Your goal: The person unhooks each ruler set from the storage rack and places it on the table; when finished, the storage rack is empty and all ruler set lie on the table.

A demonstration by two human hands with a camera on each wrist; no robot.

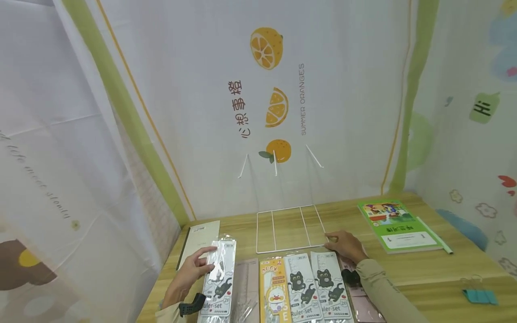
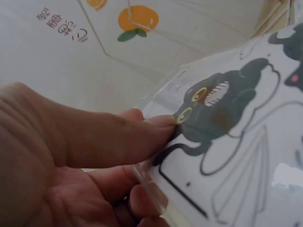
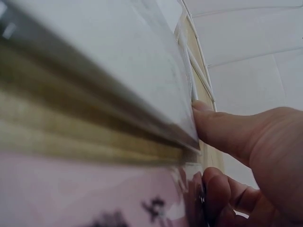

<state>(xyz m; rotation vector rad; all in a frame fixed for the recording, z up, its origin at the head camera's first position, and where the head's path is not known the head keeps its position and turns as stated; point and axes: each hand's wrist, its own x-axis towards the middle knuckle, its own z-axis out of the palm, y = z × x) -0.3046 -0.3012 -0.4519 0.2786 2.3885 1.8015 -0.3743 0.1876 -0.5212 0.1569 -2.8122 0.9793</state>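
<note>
My left hand [image 1: 195, 269] pinches the edge of a clear-wrapped ruler set [image 1: 220, 278] printed with black cats. In the left wrist view the thumb [image 2: 113, 137] presses on its face, with fingers behind. At the near right corner of a white wire rack [image 1: 291, 248], my right hand [image 1: 348, 246] pinches the frame between thumb and finger; part of this contact is hidden. Below the rack lie a yellow duck ruler set [image 1: 273, 291], two more cat sets [image 1: 300, 287] and pink packs [image 1: 247, 287] [image 1: 363, 300].
White hooks [image 1: 315, 156] project above the rack, before a white curtain [image 1: 194, 89] printed with oranges. A notebook [image 1: 203, 237] lies at left. At right are a green book [image 1: 397, 224], a light green stick [image 1: 436, 235] and a teal binder clip [image 1: 479, 296].
</note>
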